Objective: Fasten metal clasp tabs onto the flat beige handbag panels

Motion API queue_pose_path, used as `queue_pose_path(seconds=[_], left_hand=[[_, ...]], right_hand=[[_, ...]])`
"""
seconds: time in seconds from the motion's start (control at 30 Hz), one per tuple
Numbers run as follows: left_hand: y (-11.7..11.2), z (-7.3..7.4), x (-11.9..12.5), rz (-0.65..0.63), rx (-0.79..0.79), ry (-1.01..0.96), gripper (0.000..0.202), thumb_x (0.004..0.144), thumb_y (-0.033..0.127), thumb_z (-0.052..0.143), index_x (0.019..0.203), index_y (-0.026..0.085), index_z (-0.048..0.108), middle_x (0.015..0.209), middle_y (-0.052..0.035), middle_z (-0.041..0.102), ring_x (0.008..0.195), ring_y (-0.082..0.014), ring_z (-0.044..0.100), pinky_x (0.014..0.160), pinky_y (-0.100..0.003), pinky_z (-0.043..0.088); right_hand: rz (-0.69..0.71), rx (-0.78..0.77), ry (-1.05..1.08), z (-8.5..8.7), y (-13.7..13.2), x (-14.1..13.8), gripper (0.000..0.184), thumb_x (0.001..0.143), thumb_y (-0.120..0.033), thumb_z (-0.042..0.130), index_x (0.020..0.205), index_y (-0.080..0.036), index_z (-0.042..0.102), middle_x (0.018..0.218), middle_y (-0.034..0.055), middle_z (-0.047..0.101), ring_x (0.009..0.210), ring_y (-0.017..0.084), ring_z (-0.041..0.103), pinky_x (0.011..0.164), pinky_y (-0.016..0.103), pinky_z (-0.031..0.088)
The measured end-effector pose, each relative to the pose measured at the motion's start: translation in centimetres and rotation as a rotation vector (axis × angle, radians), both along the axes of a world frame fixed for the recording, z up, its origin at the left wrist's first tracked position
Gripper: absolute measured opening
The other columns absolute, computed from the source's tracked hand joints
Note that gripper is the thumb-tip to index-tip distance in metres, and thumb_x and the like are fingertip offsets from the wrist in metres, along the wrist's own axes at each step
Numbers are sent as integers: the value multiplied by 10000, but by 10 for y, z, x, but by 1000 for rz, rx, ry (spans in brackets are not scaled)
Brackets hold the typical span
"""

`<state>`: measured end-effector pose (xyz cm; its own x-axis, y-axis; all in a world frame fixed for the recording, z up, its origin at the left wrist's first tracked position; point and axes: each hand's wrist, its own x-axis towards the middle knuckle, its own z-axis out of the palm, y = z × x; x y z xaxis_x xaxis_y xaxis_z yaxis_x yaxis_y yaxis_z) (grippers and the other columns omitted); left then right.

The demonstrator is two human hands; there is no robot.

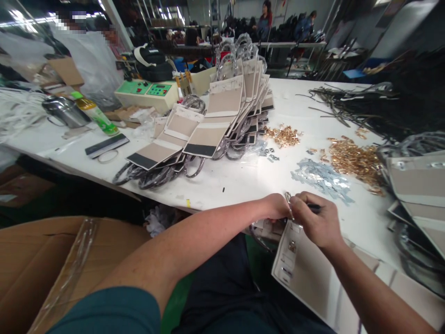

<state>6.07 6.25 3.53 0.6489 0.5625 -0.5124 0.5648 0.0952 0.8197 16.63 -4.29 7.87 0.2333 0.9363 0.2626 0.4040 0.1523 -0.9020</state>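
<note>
At the table's front edge, my right hand (320, 221) is closed around a slim dark-handled tool (314, 207), whose kind I cannot make out. My left hand (277, 207) meets it, fingers curled in; what they grip is hidden. A small shiny metal piece (288, 197) sticks up between the two hands. Below them a beige bag panel (313, 273) with a pale border hangs over the edge and across my lap. Small metal fittings (292, 246) sit in its pale strip. A dark plastic-wrapped handle (260, 237) shows beneath my left hand.
Stacked beige panels with wrapped handles (215, 134) lie mid-table; more panels (417, 185) are at right. Gold clips (354, 157) and silver plates (321, 178) lie in piles. A green-panelled machine (149, 93), bottle (95, 113) and cardboard box (41, 269) are left. People work behind.
</note>
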Motion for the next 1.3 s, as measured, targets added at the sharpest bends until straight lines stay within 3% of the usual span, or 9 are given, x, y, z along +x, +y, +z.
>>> queue_pose_path(seconds=[0.13,0.23,0.4,0.63,0.8,1.03,1.2,1.3], left_hand=[[-5,5,-9,-110,81,28,437,832,306,785,497,180,533,392,21,421,439,-135,416,536,-294,337],[-6,3,-12,-122,107,13,361,889,357,728,601,178,604,397,29,441,408,-137,425,514,-284,350],[-2,-7,-9,-154,110,-13,259,887,371,708,727,168,685,438,28,488,413,-149,486,481,-269,359],[-8,-2,-10,-101,178,22,202,888,356,696,789,180,701,458,55,488,425,-135,487,486,-251,375],[-7,-7,-8,-88,158,34,192,867,367,725,815,182,731,483,53,515,437,-137,510,489,-250,384],[-11,-1,-7,-18,141,71,186,870,369,741,886,183,750,536,64,553,450,-113,501,489,-231,396],[-12,12,-12,-25,194,72,135,889,287,696,816,174,702,496,61,497,406,-125,476,440,-249,383],[-15,19,-16,-47,277,49,128,917,286,670,828,199,700,495,62,484,415,-134,487,447,-254,393]], right_hand=[[-62,23,141,-5,-5,7,471,977,-377,679,559,-216,536,533,-15,543,487,138,473,498,289,378],[-53,75,264,2,-9,11,478,974,-345,715,561,-217,512,524,-21,525,463,134,474,477,286,371],[-44,372,477,24,-13,3,420,938,-303,752,592,-229,526,520,-56,438,427,125,408,451,284,372],[-74,162,276,3,-8,8,476,968,-334,712,553,-224,507,511,-24,510,466,132,458,478,285,364],[-5,394,507,19,-10,11,416,926,-299,770,595,-232,527,516,-58,446,433,127,429,442,281,376],[-178,131,283,-17,-19,25,462,965,-366,681,564,-232,493,522,-26,516,489,139,460,507,289,368],[-232,-50,69,-3,-38,36,517,971,-512,634,556,-227,515,491,-23,506,485,154,478,517,294,396],[-243,-102,-146,-1,-48,39,391,938,-546,633,739,-219,709,702,32,700,676,232,673,672,330,527]])
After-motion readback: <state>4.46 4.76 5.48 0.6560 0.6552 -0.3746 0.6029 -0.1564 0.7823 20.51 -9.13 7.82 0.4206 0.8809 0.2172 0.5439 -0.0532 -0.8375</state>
